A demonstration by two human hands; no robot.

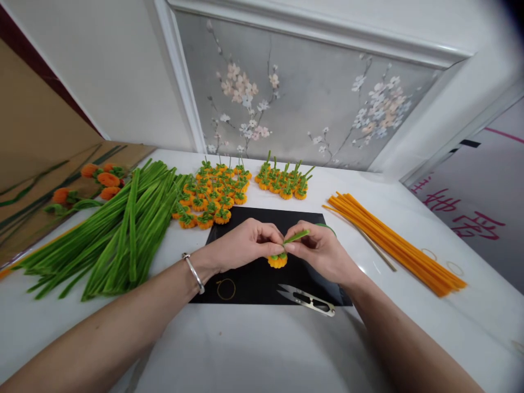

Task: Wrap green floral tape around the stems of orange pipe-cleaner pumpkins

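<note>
Over the black mat [249, 289], a small orange pipe-cleaner pumpkin [277, 261] with a green top hangs between my two hands. My left hand [254, 241], with a silver bangle at the wrist, is closed in a pinch at the pumpkin's green top. Opposite it, my right hand [317, 246] pinches near the base of the green pipe-cleaner stem [298, 236], which sticks up to the right. The fingertips of both hands nearly meet and hide part of the top. Below them lie thread snips [307, 300] on the mat's front edge.
Green pipe cleaners [123, 229] are heaped at left, beside orange flowers [108, 179] on brown paper. Finished pumpkins stand in a larger group [213, 196] and a smaller group [284, 180] at the back. Orange pipe cleaners [397, 243] lie right. A thin ring [226, 289] rests on the mat.
</note>
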